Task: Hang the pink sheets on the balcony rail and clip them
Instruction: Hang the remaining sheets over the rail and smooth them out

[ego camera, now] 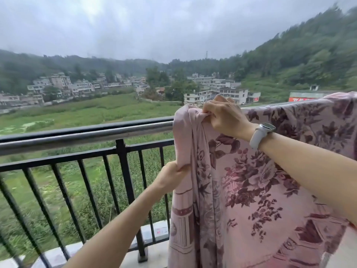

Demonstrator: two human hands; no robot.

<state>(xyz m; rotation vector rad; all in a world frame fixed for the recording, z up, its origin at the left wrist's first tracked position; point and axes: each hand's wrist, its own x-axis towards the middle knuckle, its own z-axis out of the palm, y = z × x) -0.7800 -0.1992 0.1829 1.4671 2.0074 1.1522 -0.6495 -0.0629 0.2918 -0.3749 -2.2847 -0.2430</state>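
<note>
Balcony, overcast. The pink sheet (257,182), floral-printed, is lying draped over the balcony rail (87,133) at the right of the view, its near face hanging down toward the floor and its top running along the rail out of frame to the right. The right hand (224,117), with a white watch (260,133) on the wrist, is bearing down on the bunched left end of the sheet right at the rail top, fingers curled and pinching a gather of cloth; this looks to be pinning the fabric so it does not slide off. The left hand (172,176) is working lower, well apart from the right, gripping the sheet's hanging left edge in a closed fist just in front of the black balusters (123,171); the likely purpose is to draw that edge down or sideways and flatten the twisted folds between the two hands. The rail to the left of the sheet is showing bare metal, leaving room to spread. No clip is visible in either hand or on the rail, so clipping appears not yet done. Green fields (81,113) and buildings are lying beyond.
</note>
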